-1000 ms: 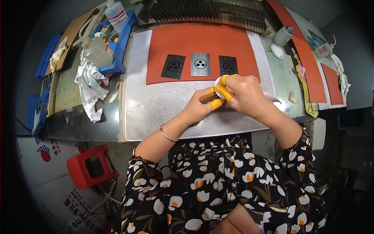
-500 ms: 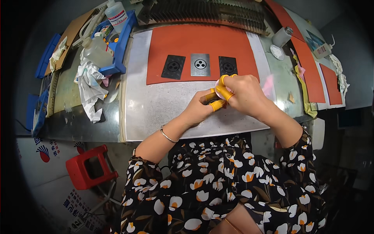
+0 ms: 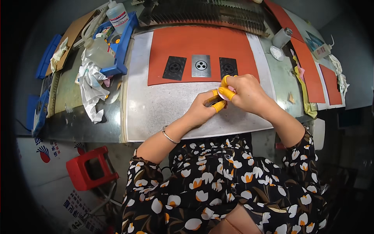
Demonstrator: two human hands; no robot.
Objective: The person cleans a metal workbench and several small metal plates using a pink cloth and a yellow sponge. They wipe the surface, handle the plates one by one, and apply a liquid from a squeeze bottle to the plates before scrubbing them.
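My left hand [image 3: 199, 112], yellow finger cots on its fingertips, is closed around a small dark plate [image 3: 212, 103] that shows only in part between thumb and fingers. My right hand [image 3: 247, 93], also in yellow finger cots, pinches a pale pinkish-white pad [image 3: 224, 93] against or just beside the plate; the fingers hide whether they touch. Beyond the hands, on an orange mat [image 3: 202, 39], lie a dark patterned card [image 3: 174, 68], a silver card [image 3: 201, 66] with a round three-dot mark, and another dark card [image 3: 228, 66], partly behind my right hand.
A blue tray [image 3: 124, 46] with plastic bottles stands at the left, crumpled white tissue [image 3: 92, 87] beside it. A row of dark upright plates [image 3: 187, 13] runs along the back. At the right are a metal-topped bottle [image 3: 282, 37] and a small white dish [image 3: 277, 52]. A red stool [image 3: 89, 167] stands below.
Both hands stay together and have shifted slightly to the right. Less of the dark plate shows between the left fingers, and the pad has turned a little.
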